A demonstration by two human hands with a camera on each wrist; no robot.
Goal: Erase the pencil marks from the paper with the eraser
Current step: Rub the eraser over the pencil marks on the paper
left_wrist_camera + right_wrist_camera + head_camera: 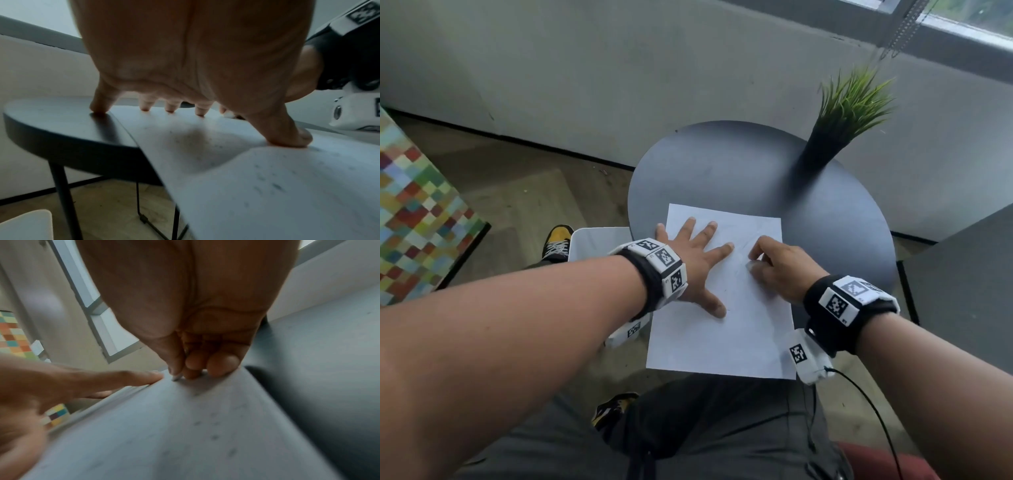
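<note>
Head view: white paper [717, 329], faint pencil marks, overhangs round bench [739, 171]; left hand [693, 263] flat, fingers spread; right hand [779, 265] pinches white eraser [751, 266].

The head camera looks forward and steeply down from above onto the round dark table [722, 164], both forearms reaching in from the near edge. The left wrist camera sits low under the left hand [195, 56], facing along its palm towards the far edge, very near the paper [267, 186]. The right wrist camera looks likewise beneath the right hand [191, 296]. All three views share the paper and table.
</note>
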